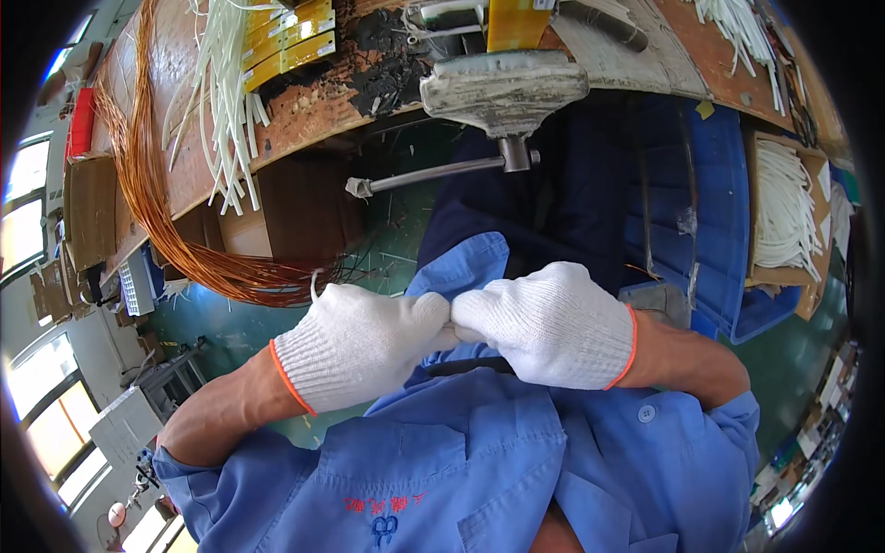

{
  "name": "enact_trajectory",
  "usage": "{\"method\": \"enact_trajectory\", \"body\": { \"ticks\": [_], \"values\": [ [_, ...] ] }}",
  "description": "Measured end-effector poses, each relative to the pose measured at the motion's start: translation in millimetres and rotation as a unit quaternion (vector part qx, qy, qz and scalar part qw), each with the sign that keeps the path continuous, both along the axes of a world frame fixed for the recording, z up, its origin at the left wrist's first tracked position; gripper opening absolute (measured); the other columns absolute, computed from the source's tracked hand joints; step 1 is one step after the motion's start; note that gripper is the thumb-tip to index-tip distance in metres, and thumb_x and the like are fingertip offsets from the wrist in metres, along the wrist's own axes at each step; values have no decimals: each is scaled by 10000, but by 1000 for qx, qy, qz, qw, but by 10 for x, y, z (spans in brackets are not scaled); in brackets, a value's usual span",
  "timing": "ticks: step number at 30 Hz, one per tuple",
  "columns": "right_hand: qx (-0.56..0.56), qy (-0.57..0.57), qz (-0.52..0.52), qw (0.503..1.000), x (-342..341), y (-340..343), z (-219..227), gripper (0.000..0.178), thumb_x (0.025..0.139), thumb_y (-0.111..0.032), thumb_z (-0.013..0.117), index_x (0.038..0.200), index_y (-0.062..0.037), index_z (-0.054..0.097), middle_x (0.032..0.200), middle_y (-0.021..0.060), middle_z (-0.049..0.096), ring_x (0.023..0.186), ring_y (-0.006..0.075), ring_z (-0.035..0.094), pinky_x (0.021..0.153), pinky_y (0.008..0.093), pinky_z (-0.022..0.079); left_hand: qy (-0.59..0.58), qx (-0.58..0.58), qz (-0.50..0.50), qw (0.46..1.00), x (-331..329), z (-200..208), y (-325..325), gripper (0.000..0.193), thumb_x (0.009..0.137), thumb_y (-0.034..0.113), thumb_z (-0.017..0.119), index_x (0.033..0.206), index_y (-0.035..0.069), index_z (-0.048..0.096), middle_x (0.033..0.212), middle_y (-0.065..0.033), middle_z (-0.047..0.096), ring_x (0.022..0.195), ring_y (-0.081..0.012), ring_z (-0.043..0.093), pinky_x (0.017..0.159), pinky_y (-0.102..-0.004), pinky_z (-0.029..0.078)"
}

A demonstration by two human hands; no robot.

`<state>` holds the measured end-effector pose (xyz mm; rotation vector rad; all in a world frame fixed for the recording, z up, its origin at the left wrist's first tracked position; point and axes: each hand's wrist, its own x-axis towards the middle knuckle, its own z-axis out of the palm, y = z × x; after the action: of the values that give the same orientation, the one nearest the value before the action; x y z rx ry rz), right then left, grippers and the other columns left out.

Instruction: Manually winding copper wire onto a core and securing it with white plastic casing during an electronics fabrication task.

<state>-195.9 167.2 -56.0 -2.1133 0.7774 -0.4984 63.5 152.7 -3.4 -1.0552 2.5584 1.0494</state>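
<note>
And here we are, both hands out in front of the worktop's (313, 115) near edge, low over the person's lap. The left hand (378, 334) and the right hand (546, 323), in white knit gloves, meet at the fingertips. Each grip is closed, fingers curled in; whatever sits between them is hidden from me. A thin white strand (315, 287) pokes up at the left glove's far side, and I can't tell whether it's held. Right beside that glove ends the copper wire bundle (217, 270), drooping from the worktop over its near edge, toward the left corner. White tubes (224, 101) overhang that same edge. Midway along it stands a grey clamp block (505, 85), a metal rod (433, 173) angling out below. Under the right part, a blue bin (687, 212)!
</note>
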Motion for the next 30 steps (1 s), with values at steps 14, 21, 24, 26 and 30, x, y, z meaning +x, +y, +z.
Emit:
{"method": "enact_trajectory", "body": {
  "ticks": [14,21,24,26,30],
  "values": [
    [189,-49,-120,973,-462,108,125,236,1042,-185,779,1238,-54,757,864,134,772,736,251,782,671,358,607,-69,-23,-27,997,209,201,-319,200,972,153,684,1163,195,725,814,-14,722,670,-271,747,559,-429,584],
    [195,-48,-125,972,-315,253,166,156,1017,-32,745,1161,13,784,861,120,778,680,178,755,664,313,604,-26,17,-87,996,-134,134,-272,223,986,129,667,1202,172,706,871,-61,740,750,-313,775,628,-455,618],
    [253,2,-179,951,-573,277,158,295,976,-68,798,1266,-28,758,911,138,785,771,201,786,721,338,606,-56,5,-61,997,3,139,-280,196,1001,140,661,1192,145,704,873,-88,750,747,-331,777,641,-456,623],
    [340,26,-213,916,-932,430,24,225,999,-30,766,1214,29,791,912,136,807,732,161,773,700,306,611,-4,0,-23,1000,254,64,-303,187,1009,152,656,1190,141,704,866,-91,754,750,-341,779,643,-459,623],
    [296,30,-214,930,-834,478,67,160,1000,8,724,1135,50,800,901,124,805,724,161,775,700,298,621,5,-8,-47,999,21,-16,-195,172,1040,182,618,1136,47,661,779,-206,712,740,-444,765,600,-551,592]
  ]
}}
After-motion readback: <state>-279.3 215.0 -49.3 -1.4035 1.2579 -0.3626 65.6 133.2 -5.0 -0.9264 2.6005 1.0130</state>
